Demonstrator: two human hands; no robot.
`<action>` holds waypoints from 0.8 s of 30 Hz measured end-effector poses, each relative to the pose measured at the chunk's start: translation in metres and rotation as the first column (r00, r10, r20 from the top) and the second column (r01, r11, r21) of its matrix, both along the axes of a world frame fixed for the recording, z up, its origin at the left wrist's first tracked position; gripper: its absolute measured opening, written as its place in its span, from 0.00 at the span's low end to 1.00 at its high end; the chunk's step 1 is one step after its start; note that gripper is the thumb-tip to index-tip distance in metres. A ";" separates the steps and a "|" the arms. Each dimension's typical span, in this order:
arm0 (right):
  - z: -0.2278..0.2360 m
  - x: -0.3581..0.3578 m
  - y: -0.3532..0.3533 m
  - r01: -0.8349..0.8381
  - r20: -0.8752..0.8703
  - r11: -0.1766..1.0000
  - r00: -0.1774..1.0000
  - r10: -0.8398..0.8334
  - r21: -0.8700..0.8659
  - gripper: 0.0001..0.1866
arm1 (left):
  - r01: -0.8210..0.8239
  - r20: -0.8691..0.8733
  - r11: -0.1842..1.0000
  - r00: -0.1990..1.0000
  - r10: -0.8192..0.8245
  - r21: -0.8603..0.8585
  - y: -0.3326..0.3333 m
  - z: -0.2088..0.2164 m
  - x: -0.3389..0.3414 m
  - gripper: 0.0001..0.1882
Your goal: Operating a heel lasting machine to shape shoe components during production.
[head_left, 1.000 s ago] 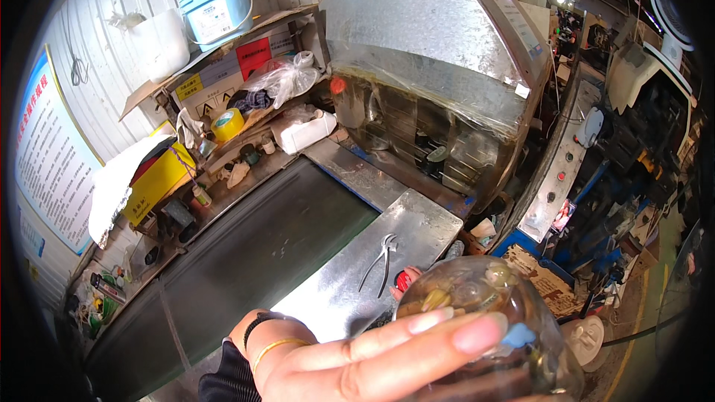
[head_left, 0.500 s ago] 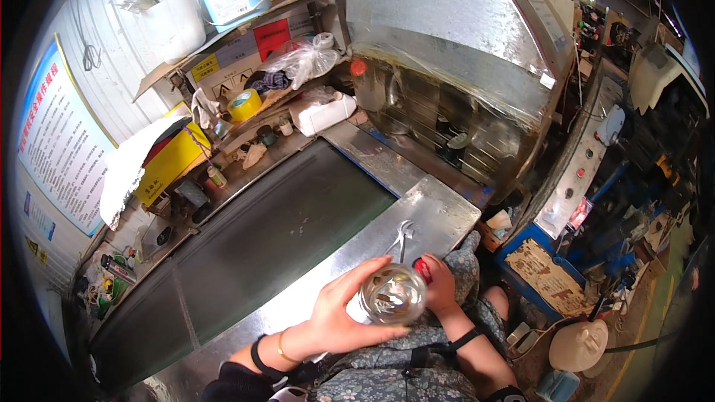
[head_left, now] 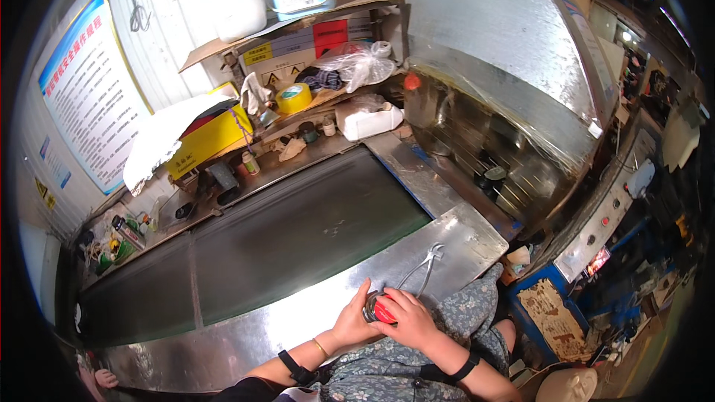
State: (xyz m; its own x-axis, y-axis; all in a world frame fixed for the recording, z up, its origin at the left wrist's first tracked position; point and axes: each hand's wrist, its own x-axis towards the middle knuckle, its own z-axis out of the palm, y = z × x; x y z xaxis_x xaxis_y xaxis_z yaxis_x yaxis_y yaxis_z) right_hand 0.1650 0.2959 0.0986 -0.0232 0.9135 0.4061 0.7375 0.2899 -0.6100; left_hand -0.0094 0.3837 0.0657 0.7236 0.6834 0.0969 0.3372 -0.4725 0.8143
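Observation:
In front of my lap, my left hand (head_left: 353, 324) is closed round a small glass jar (head_left: 369, 307), mostly hidden by the fingers. My right hand (head_left: 412, 320) grips the red lid (head_left: 385, 310), which is at the jar's mouth. How tightly the lid sits cannot be made out. Just beyond my right hand, a pair of metal pliers (head_left: 430, 257) lies on the shiny metal ledge (head_left: 298, 313), touched by neither hand.
A dark conveyor belt (head_left: 298, 216) runs beyond the ledge. Behind it, a cluttered shelf holds yellow tape (head_left: 293, 97) and a white container (head_left: 368, 120). A metal hood (head_left: 495, 45) stands at the back right. Another person's hand (head_left: 106, 378) shows at the lower left.
The lid has come from beside the jar onto its mouth, and my right hand has moved left over it. The jar has tilted, and the whole view has shifted.

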 end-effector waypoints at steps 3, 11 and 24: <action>0.005 -0.005 0.009 -0.129 0.001 0.992 0.992 0.129 -0.009 0.28 | -0.004 -0.063 0.999 0.998 0.001 -0.049 0.005 0.000 -0.010 0.62; 0.009 0.005 0.027 -0.291 -0.072 0.953 0.956 0.286 -0.086 0.26 | -0.041 0.103 0.983 0.993 0.060 -0.176 -0.011 -0.013 -0.003 0.61; -0.026 0.042 0.102 -0.098 -0.440 0.968 0.898 -0.014 -0.232 0.38 | -0.257 0.317 0.903 0.873 0.370 -0.345 0.036 0.030 -0.027 0.69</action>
